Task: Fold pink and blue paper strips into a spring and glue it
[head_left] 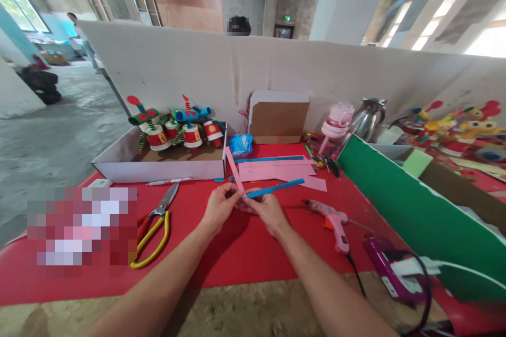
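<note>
My left hand (220, 205) and my right hand (267, 210) meet over the red table cover (237, 253), both pinched where a pink paper strip (233, 167) and a blue paper strip (276, 188) cross. The pink strip slants up and to the left from my left fingers. From my right fingers the blue strip runs out to the right. Just behind lie more pink strips (284, 172) and another blue strip (271, 159).
Yellow-handled scissors (156, 226) lie to the left and a pink glue gun (334, 221) to the right. A white box (158, 166) holds red-and-white paper toys (177, 129). A green board (411, 210) stands at right. A pink bottle (336, 126) and kettle (367, 116) sit behind.
</note>
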Motion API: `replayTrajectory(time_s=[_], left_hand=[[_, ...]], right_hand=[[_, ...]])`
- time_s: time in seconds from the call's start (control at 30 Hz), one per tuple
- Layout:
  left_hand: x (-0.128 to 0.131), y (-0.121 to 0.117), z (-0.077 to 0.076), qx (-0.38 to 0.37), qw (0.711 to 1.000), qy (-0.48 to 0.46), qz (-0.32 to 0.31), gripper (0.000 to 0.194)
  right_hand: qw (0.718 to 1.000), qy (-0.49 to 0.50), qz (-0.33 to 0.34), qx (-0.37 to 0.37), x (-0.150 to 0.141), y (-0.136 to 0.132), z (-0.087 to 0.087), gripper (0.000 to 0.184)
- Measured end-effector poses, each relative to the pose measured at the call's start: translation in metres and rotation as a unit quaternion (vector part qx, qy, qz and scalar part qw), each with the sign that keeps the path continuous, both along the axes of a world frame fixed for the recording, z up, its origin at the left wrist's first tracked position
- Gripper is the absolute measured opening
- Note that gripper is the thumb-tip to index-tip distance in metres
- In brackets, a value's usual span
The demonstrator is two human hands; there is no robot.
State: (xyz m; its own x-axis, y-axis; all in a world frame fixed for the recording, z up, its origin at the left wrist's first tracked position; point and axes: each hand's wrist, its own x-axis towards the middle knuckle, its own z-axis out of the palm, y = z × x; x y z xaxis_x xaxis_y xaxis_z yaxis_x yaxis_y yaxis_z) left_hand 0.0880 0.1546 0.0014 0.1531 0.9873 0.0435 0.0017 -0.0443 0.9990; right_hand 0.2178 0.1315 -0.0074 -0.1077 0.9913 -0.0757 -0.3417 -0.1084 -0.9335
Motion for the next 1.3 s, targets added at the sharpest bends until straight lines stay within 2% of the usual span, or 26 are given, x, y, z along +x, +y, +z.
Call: replayTrajectory(time_s=[0.5,0.77,0.9,1.0,1.13,1.3], left_hand=[[-0.0009,0.0019,-0.0028,0.001,1.0,-0.011,0.003,0.025],[0.0002,0.0013,-0.0043,0.003,1.0,-0.016,0.005,0.027],[0.002,-0.0004,-0.0009,0.004,1.0,-0.03,-0.001,0.026],[0.0033,-0.0017,0.0003,-0.01,1.0,0.002,-0.011,0.026],[0.0028,-0.0013,-0.0031,-0.001,0.999,0.053,-0.014,0.025],[0.0004,0.001,-0.0059,0.011,0.998,0.062,-0.001,0.022]], right_hand=[[1.0,0.0,-0.007,-0.018,0.0005,0.0029,-0.0015,0.04],[1.0,-0.022,-0.015,0.0,0.0004,0.0021,0.0002,0.034],[0.998,-0.021,-0.052,-0.002,0.0013,0.0025,0.0009,0.036],[0.997,-0.015,-0.073,-0.006,0.002,0.0031,0.001,0.036],[0.998,-0.019,-0.061,-0.012,0.0021,0.0031,0.0011,0.036],[0.998,-0.036,-0.054,-0.027,0.0027,0.0023,0.002,0.032]])
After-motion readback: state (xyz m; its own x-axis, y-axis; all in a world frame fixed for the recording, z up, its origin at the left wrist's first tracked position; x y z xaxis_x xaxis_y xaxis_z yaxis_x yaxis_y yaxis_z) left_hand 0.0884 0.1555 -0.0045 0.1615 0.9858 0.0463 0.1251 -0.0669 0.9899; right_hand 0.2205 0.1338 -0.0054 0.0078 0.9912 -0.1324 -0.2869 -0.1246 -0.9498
